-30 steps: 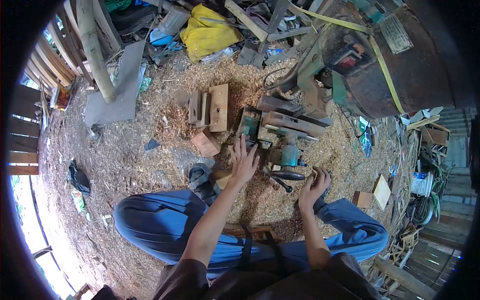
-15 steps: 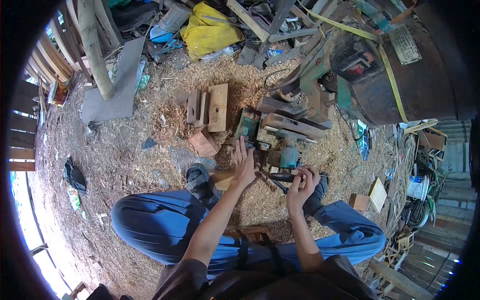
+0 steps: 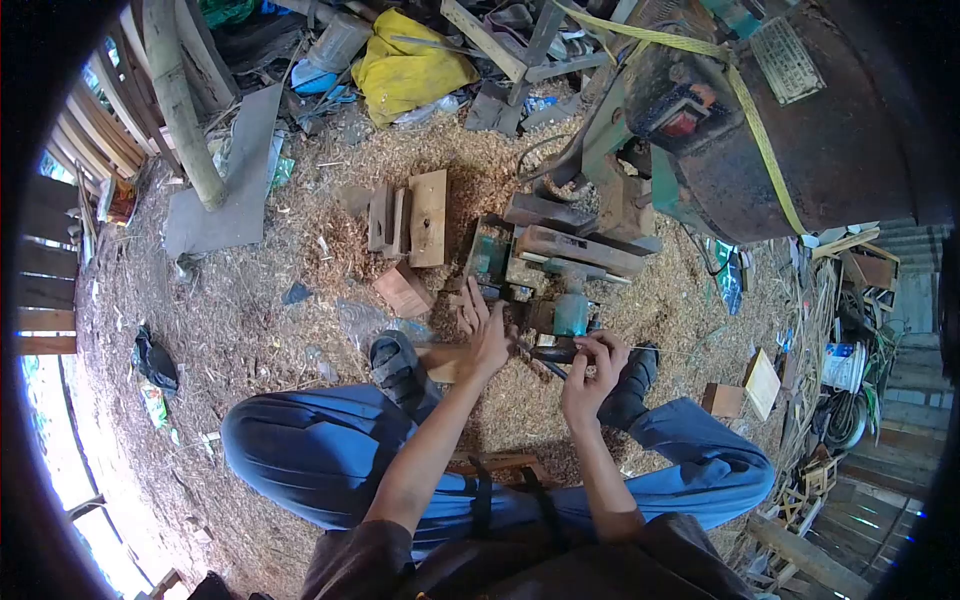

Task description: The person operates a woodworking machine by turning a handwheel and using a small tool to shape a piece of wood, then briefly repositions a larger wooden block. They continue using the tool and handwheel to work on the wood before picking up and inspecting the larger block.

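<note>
On the ground between my feet sits a green and rusty metal vise-like device [image 3: 572, 314], with wooden blocks and metal parts around it. My left hand [image 3: 486, 338] rests at its left side, fingers stretched out and apart; it holds nothing I can see. My right hand [image 3: 594, 372] is closed, thumb and fingers curled together at the end of a dark rounded bar [image 3: 553, 354] just below the device. Something thin and pale sticks out to the right of those fingers. What they grip is too small to make out.
Wood shavings [image 3: 300, 350] cover the ground. Wooden blocks [image 3: 428, 218] stand ahead, and a reddish block [image 3: 404, 291] lies left of my left hand. A large rusty machine [image 3: 740, 140] with a yellow strap looms at upper right. A yellow cloth [image 3: 410, 70] lies at the back.
My right hand has shifted slightly left, closer to the dark bar. The left hand's fingers have drawn back a little. The whole view has moved slightly.
</note>
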Demonstrator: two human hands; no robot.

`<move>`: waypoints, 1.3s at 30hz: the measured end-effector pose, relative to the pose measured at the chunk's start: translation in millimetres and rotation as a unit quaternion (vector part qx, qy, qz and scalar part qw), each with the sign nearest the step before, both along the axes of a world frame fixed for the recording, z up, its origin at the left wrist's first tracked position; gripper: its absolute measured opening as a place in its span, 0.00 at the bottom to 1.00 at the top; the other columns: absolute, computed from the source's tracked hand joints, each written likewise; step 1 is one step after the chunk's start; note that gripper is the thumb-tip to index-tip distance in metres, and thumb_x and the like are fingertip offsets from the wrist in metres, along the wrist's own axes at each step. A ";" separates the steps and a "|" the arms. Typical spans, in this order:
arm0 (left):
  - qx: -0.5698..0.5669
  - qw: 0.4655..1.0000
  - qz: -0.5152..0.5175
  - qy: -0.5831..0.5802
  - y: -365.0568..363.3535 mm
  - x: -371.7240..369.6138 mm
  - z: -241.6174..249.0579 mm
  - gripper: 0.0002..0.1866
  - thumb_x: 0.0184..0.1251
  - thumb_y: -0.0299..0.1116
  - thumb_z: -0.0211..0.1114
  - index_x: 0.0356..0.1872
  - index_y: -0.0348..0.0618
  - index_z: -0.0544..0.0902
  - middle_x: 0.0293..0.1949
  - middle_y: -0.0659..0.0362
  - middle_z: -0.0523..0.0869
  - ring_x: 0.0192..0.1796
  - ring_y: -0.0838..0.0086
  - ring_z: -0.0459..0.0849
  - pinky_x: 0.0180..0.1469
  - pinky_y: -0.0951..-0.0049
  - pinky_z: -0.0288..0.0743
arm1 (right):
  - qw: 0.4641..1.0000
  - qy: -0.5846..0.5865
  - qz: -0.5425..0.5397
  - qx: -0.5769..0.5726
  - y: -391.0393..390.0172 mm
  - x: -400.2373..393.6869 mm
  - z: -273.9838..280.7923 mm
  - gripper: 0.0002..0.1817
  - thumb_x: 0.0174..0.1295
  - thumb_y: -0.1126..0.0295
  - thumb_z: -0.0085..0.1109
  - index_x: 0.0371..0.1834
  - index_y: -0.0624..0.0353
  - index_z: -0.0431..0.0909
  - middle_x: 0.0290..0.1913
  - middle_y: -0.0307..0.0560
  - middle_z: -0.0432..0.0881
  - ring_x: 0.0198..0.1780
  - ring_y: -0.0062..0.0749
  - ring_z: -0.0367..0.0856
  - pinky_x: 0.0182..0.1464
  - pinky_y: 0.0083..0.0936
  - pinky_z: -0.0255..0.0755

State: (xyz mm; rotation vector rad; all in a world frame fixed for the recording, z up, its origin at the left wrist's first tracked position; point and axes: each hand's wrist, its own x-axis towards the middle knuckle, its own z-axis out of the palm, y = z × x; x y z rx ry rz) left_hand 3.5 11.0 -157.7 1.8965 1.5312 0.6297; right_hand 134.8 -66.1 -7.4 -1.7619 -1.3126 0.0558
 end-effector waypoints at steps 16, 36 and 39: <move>-0.121 0.992 0.026 -0.004 12.7 8.5 11.2 0.30 0.61 0.39 0.73 0.67 0.46 0.80 0.82 0.42 0.25 0.82 0.40 0.24 0.78 0.38 0.31 | 1.000 0.007 0.012 -0.019 -13.3 -0.6 4.4 0.11 0.54 0.83 0.60 0.38 0.58 0.83 0.48 0.49 0.77 0.55 0.47 0.72 0.60 0.41 0.64; 0.099 0.949 -0.187 0.233 22.4 -22.6 42.5 0.41 0.60 0.30 0.67 0.77 0.38 0.64 0.83 0.47 0.47 0.85 0.56 0.42 0.81 0.41 0.34 | 0.998 0.052 0.024 -0.018 -10.1 5.2 -0.9 0.11 0.53 0.85 0.59 0.37 0.58 0.82 0.46 0.49 0.77 0.52 0.47 0.73 0.58 0.40 0.65; 0.073 0.947 -0.152 0.274 28.1 -25.5 40.1 0.41 0.60 0.28 0.66 0.77 0.38 0.63 0.84 0.51 0.49 0.85 0.59 0.44 0.82 0.43 0.36 | 0.998 0.044 0.047 -0.013 -11.4 5.9 1.7 0.10 0.53 0.84 0.60 0.37 0.59 0.82 0.47 0.49 0.76 0.52 0.47 0.72 0.58 0.41 0.65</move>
